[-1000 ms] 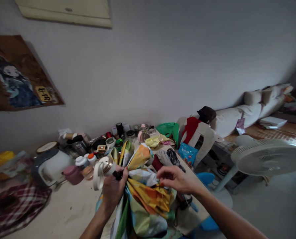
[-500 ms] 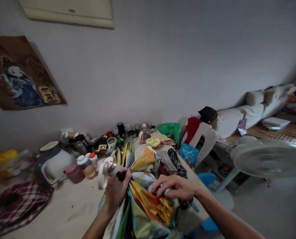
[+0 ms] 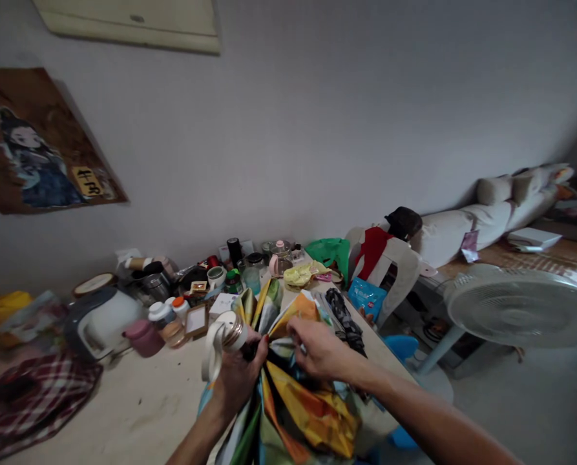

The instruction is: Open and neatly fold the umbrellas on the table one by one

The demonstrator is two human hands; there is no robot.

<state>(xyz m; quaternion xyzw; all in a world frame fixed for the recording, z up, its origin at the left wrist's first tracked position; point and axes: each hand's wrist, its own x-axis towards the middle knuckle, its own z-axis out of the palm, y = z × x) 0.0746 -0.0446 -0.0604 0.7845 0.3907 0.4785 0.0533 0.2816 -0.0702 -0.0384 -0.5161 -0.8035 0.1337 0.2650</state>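
Note:
A folding umbrella with a colourful, loosely gathered canopy (image 3: 312,413) fills the space between my hands, its folds hanging below. My left hand (image 3: 240,378) is closed around the umbrella near its handle, thumb pressed on the gathered cloth. The white umbrella handle (image 3: 234,330) with a metallic ring juts out above that hand, and a pale wrist strap (image 3: 212,352) dangles beside it. My right hand (image 3: 317,349) is closed, its curled fingers at the canopy's upper folds; the fingertips are partly hidden.
On the table (image 3: 137,394) stand a kettle (image 3: 108,323), a pink cup (image 3: 144,338), several bottles and jars, and a pink-handled glass pot (image 3: 280,259). A dark patterned folded item (image 3: 344,316) lies to the right. Beyond are a white chair (image 3: 400,265) and a fan (image 3: 521,307).
My right hand has moved up and left, from lying loosely over the canopy to curled fingers at its upper folds. My left hand with the handle has shifted slightly right.

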